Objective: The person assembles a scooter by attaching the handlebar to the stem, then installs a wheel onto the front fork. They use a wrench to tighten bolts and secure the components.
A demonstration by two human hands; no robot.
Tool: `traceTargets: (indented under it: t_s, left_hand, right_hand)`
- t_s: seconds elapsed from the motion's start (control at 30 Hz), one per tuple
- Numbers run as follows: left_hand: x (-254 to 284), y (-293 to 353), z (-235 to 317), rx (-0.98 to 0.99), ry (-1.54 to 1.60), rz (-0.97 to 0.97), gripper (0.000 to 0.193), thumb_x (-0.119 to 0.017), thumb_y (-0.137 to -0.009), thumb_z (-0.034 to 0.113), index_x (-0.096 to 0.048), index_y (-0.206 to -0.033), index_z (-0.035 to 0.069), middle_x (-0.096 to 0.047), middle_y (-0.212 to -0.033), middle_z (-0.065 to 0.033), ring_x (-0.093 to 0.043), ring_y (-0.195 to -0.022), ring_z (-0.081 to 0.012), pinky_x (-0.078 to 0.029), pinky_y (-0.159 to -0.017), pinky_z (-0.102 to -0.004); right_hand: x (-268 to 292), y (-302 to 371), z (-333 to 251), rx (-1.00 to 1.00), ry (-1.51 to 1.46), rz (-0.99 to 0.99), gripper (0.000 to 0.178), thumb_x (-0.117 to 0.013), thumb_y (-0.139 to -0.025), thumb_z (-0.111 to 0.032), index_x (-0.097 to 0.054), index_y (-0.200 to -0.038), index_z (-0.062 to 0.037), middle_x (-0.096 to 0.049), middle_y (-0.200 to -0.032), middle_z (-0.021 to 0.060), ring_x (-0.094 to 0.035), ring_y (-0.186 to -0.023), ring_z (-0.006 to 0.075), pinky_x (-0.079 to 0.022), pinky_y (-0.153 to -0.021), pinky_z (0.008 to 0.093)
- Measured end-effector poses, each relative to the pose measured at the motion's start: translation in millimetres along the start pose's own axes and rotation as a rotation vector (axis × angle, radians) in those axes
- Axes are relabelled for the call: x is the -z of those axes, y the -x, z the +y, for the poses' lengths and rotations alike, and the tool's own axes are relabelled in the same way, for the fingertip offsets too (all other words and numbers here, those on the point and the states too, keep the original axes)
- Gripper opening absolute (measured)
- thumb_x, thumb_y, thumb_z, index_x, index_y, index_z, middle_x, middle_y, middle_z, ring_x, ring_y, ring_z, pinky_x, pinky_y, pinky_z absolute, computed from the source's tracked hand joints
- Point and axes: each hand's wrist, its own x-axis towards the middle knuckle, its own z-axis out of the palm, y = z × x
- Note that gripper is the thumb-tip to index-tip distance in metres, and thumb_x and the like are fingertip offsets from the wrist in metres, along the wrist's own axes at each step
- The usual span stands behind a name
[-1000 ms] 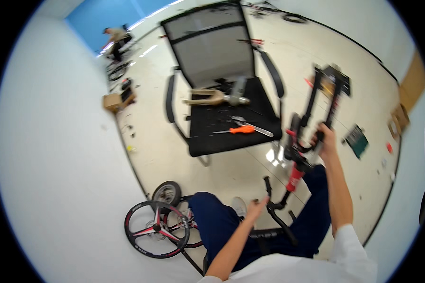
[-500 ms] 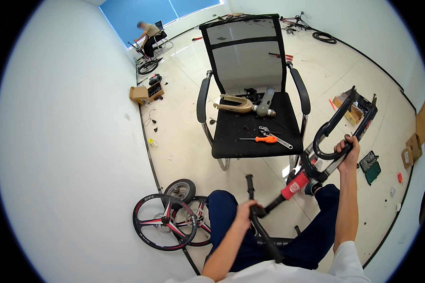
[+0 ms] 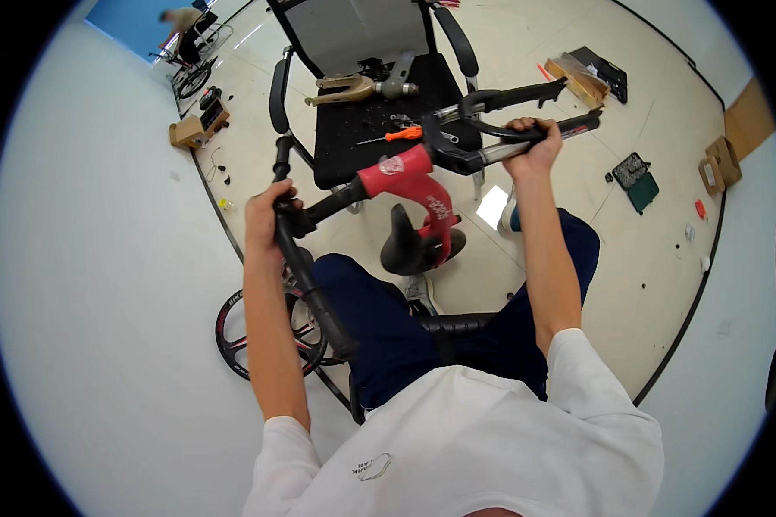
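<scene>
I hold a small red bike frame (image 3: 405, 177) up in front of me, tilted, with its fork to the right and its handlebar to the left. My left hand (image 3: 269, 215) is wrapped round the black handlebar (image 3: 306, 280) close to the stem. On the other side, my right hand (image 3: 535, 153) grips one leg of the suspension fork (image 3: 580, 127). A black saddle (image 3: 399, 246) hangs below the red tube, above my feet. Behind the frame stands a black mesh chair (image 3: 336, 159). Its seat carries a tan fork (image 3: 345, 89) and an orange-handled screwdriver (image 3: 403, 134).
Three-spoke wheels (image 3: 227, 349) lie at the left by the wall. An open cardboard box (image 3: 186, 132) sits farther back. On the right floor are a green case (image 3: 642, 193), a tool box (image 3: 578, 77) and cartons (image 3: 722, 159). Another person (image 3: 185, 19) sits far left beside a bike.
Both hands have lifted the bike frame and swung it left and more level. Its red tube and saddle have come into sight. The view has tilted down, so the chair sits higher.
</scene>
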Motion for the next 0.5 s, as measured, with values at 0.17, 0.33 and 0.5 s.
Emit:
traceTargets:
  t_s: [0.17,0.33,0.5]
  left_hand:
    - [-5.3,-13.0,-1.9,-0.075,-0.115,-0.066,0.021,-0.064,-0.080,0.016,-0.059,-0.080,-0.004,-0.057,-0.071,-0.0075,-0.060,-0.060,-0.0173,-0.048,-0.055,-0.0287]
    - [-7.1,-18.1,-28.5,0.012,-0.112,0.001,0.018,-0.062,-0.079,0.014,-0.059,-0.081,-0.004,-0.057,-0.072,-0.0082,-0.060,-0.063,-0.0186,-0.047,-0.061,-0.0290]
    - [-0.4,-24.8,-47.2,-0.064,-0.135,0.022,0.019,-0.062,-0.079,0.013,-0.055,-0.085,-0.003,-0.054,-0.072,-0.0077,-0.056,-0.062,-0.0179,-0.046,-0.064,-0.0288]
  right_hand:
    - [24.0,2.5,-2.2,-0.049,-0.075,0.003,0.018,-0.051,-0.074,-0.019,-0.042,-0.063,-0.0089,-0.045,-0.060,0.0042,-0.046,-0.058,0.0191,-0.045,-0.068,0.0341]
    - [27.3,-12.2,-3.4,-0.089,-0.050,0.035,0.016,-0.052,-0.074,-0.018,-0.042,-0.065,-0.0090,-0.045,-0.062,0.0042,-0.046,-0.059,0.0191,-0.044,-0.069,0.0334]
    - [41.4,-20.9,8.7,-0.123,0.002,-0.003,0.016,-0.051,-0.074,-0.020,-0.044,-0.066,-0.0080,-0.046,-0.063,0.0038,-0.047,-0.060,0.0185,-0.042,-0.074,0.0348]
